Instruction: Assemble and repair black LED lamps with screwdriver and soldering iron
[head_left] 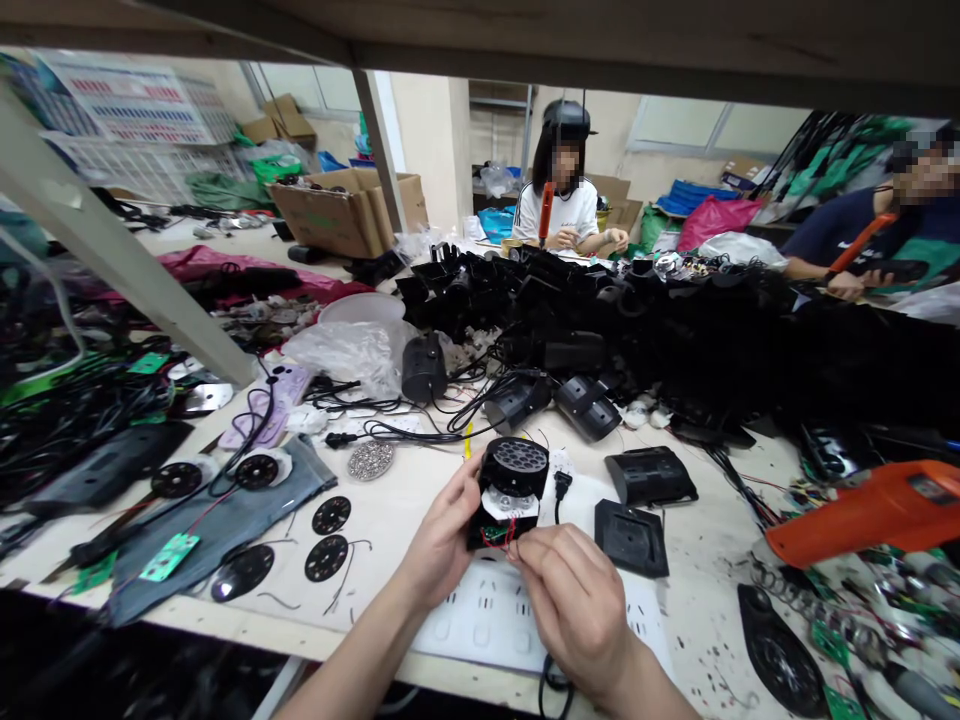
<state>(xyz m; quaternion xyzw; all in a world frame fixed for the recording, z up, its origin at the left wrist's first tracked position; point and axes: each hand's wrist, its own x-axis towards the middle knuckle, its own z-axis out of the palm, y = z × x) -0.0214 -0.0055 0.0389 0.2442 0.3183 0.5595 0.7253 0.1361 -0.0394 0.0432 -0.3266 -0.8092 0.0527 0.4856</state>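
My left hand [439,535] is closed around the side of an opened black device housing [514,456], held upright above the bench. The housing has a round, honeycomb-patterned disc on top and a clear dome inside. Red wires [511,530] and a small green circuit board show at its lower opening. With fingertips pinched at these wires, my right hand [574,600] is closed; the exact part between its fingers is partly hidden. Under both hands lies a white power strip [480,625]. A black plug [561,484] and two black cover pieces [651,475] [631,538] are to the right.
An orange electric screwdriver [870,515] juts in from the right above loose parts. Black round discs [327,558] lie at left, near a grey cloth [225,530]. Black housings [589,408] and cables form a pile ahead. Two people [574,215] sit across the bench.
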